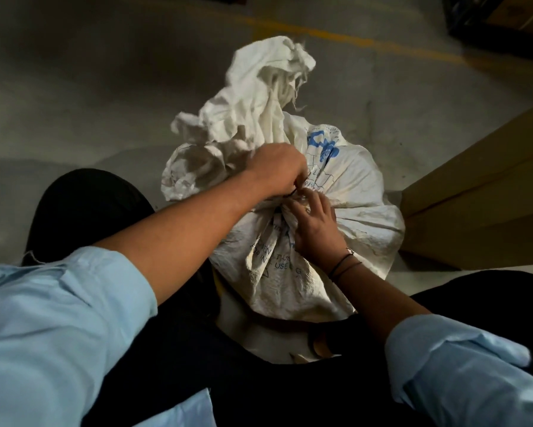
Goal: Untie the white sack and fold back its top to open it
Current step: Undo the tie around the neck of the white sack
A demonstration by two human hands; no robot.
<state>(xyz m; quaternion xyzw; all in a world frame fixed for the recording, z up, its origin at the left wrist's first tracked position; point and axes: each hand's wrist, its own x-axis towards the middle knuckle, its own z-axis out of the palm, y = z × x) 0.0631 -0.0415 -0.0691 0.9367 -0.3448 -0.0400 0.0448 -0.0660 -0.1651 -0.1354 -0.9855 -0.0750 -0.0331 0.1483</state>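
A full white woven sack [360, 211] with blue print stands on the floor between my knees. Its neck is gathered and bound by a thin dark tie [293, 194] at the centre. Above the tie, the loose top of the sack [259, 97] flares up and away from me. My left hand [277, 171] is closed over the knot from the left, fingers pinching the tie. My right hand [316, 224] presses on the bunched neck just below, fingertips at the knot. The knot itself is mostly hidden by both hands.
A brown cardboard box [481, 192] stands close on the right of the sack. Grey concrete floor [89, 87] with a yellow painted line [351, 38] lies beyond. A dark rack base [499, 23] sits at the top right. My dark-trousered knees flank the sack.
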